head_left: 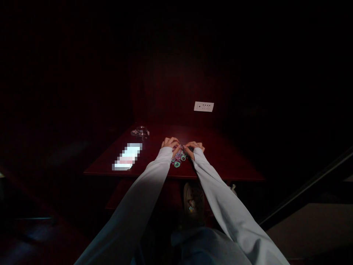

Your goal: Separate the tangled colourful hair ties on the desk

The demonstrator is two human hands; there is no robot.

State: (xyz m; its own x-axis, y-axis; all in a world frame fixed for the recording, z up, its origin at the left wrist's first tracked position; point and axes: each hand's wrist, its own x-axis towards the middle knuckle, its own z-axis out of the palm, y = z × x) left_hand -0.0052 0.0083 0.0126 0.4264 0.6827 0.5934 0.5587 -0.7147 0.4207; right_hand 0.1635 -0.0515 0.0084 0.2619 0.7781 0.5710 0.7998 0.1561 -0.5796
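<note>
A small pile of colourful hair ties point(177, 164) in pink, purple and mint green lies on the dark red table near its front edge. My left hand point(170, 142) is over the left side of the pile, its fingers curled and thumb drawn in toward the fingertips. Mirroring it on the right, my right hand point(194, 146) bends its fingers down with thumb and forefinger close together. The fingertips of both hands nearly meet above the pile. Whatever is between them is too small and dim to make out.
On the table's left is a bright phone point(127, 156) with a blurred-out screen. Behind it stands a clear glass-like container point(141, 131) with pinkish bits beside it. A white socket panel point(203, 106) is on the back wall. Below the table edge a shoe point(193, 198) shows.
</note>
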